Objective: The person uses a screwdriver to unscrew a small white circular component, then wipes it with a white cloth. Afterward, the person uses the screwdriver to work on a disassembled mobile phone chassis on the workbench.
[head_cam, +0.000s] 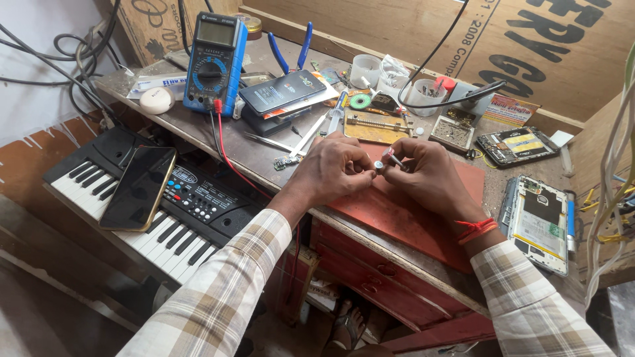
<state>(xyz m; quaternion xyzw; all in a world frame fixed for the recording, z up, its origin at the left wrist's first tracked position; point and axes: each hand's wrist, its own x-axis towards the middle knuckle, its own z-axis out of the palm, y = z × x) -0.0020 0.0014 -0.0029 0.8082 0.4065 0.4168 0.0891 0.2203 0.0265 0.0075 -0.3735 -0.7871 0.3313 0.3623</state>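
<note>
Over the red mat (423, 218), left hand (334, 168) pinches a small metal part (378, 166) steady; right hand (423, 173) fingers grip a thin tool (393, 158) against it. Multimeter (215, 63) stands well left of the mat on the table (198, 135).

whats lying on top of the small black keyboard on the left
A dark, glossy smartphone lies screen-up on the small black electronic keyboard, covering several white keys and part of the panel; whatever is beneath it stays hidden.
</note>
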